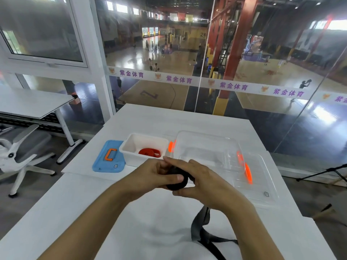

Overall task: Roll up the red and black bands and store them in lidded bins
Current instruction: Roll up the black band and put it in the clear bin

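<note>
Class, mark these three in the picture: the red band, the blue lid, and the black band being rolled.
red band (149, 152), head view, on its coiled top inside the white bin.
blue lid (109, 156), head view, on its flat top.
black band (177, 182), head view, on the roll between the hands.

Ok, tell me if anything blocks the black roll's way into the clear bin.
Nothing visible does. The clear bin sits open just beyond the hands, which hold the black roll; its lid lies to the right.

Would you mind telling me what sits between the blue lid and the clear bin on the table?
In the head view, the white bin sits between the blue lid and the clear bin, with the rolled red band inside it.
</note>
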Tool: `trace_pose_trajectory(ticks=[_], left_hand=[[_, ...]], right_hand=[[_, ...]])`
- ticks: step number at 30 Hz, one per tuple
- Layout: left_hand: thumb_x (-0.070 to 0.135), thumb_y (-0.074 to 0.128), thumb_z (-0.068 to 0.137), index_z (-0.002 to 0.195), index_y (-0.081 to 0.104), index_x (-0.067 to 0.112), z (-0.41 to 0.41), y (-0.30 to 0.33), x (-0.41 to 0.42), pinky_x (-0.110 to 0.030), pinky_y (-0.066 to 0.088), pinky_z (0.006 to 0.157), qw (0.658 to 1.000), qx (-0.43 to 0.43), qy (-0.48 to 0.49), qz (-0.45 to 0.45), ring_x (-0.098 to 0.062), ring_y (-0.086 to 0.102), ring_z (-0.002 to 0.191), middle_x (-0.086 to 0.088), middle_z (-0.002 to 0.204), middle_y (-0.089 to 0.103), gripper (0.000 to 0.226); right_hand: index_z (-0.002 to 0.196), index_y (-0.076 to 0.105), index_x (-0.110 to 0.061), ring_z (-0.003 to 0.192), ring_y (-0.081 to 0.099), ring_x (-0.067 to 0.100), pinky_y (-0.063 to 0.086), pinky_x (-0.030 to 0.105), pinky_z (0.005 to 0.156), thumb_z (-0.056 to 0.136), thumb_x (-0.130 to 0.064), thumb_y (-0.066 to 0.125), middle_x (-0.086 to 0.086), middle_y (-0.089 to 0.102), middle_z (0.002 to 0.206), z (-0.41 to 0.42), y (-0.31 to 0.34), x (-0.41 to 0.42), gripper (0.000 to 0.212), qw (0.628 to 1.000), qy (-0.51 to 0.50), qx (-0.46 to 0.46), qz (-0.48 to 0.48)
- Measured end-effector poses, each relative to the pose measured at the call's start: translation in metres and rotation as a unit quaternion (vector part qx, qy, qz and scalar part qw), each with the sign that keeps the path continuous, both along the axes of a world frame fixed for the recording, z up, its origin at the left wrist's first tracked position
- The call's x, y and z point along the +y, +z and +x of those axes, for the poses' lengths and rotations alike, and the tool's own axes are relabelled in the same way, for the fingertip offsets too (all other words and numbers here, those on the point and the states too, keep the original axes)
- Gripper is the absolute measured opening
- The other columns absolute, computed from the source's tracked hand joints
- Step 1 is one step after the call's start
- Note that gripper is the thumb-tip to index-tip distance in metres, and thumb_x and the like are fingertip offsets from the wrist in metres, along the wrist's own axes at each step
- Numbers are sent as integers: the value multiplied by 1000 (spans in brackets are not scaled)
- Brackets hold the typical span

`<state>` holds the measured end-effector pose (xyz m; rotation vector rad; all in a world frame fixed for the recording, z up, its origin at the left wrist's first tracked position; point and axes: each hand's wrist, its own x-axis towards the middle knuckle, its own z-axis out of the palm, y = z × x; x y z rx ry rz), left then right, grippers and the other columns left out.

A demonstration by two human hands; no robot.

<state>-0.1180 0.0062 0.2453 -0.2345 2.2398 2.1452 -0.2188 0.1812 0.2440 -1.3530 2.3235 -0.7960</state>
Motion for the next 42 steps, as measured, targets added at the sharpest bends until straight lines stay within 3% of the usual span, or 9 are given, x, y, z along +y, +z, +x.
trace_pose_trajectory(ticks=[4, 7, 15, 19, 23, 26, 30, 38, 42], left_hand=[[8, 67, 94, 121, 71, 11, 0, -2, 3, -30, 60, 87, 999, 38, 21, -20, -22, 74, 106, -8, 111, 78, 28], [9, 68, 93, 116, 70, 12, 0, -7, 13, -28, 60, 85, 993, 75, 91, 11, -23, 74, 104, -11, 107, 77, 23], [27, 68, 92, 121, 64, 13, -15, -8, 34, -46, 55, 100, 953, 121, 244, 136, -26, 76, 100, -9, 107, 77, 33], [30, 64, 96, 121, 61, 12, -19, -13, 40, -48, 53, 104, 950, 106, 256, 147, -26, 76, 100, -10, 109, 77, 31], [35, 56, 101, 124, 58, 17, -15, -17, 45, -44, 56, 99, 966, 57, 226, 114, -24, 78, 95, -4, 108, 78, 30], [36, 50, 103, 125, 59, 20, -8, -17, 43, -42, 59, 95, 976, 27, 189, 106, -25, 77, 98, -5, 113, 76, 28], [28, 57, 101, 120, 68, 16, 3, -15, 25, -45, 60, 93, 984, -3, 155, 87, -25, 75, 102, -6, 112, 78, 25], [15, 75, 90, 120, 71, 23, 10, -6, 8, -24, 59, 84, 996, 6, 37, -84, -11, 73, 106, 6, 111, 78, 31], [10, 75, 89, 117, 72, 16, 11, -7, 9, -26, 61, 80, 996, 30, 61, -60, -17, 76, 100, -2, 105, 80, 29]], right_hand=[[146, 19, -74, 94, 55, 6, 52, 31, 94, 86, -43, 79, -15, 61, 113, 5, -2, 0, 90, 999, -22, 6, -34], [148, 21, -69, 102, 58, -2, 51, 24, 97, 83, -38, 81, -25, 63, 119, 7, 0, 3, 94, 994, -57, 9, -90], [150, 22, -63, 127, 52, -8, 47, 24, 105, 79, -52, 81, -33, 54, 137, 22, -16, -10, 93, 968, -165, -13, -189], [150, 22, -62, 107, 50, -20, 43, 10, 85, 83, -49, 76, -26, 54, 128, 33, -31, -21, 87, 950, -220, -6, -220], [148, 29, -59, 96, 58, 4, 48, 18, 79, 87, -46, 72, -15, 54, 113, 34, -36, -22, 75, 945, -255, 10, -204], [149, 28, -60, 100, 60, 7, 52, 24, 85, 92, -38, 67, -15, 56, 112, 28, -40, -17, 73, 957, -225, 29, -183], [151, 26, -64, 122, 56, 0, 49, 26, 104, 95, -33, 71, -23, 59, 133, 11, -35, 0, 78, 980, -108, 3, -167], [144, 17, -77, 86, 51, 9, 52, 33, 92, 96, -29, 70, -7, 63, 115, 2, -13, 12, 86, 999, 28, 12, -8], [145, 24, -74, 82, 54, 9, 54, 27, 85, 90, -32, 76, -11, 64, 98, 1, -10, 15, 87, 999, -8, -6, -36]])
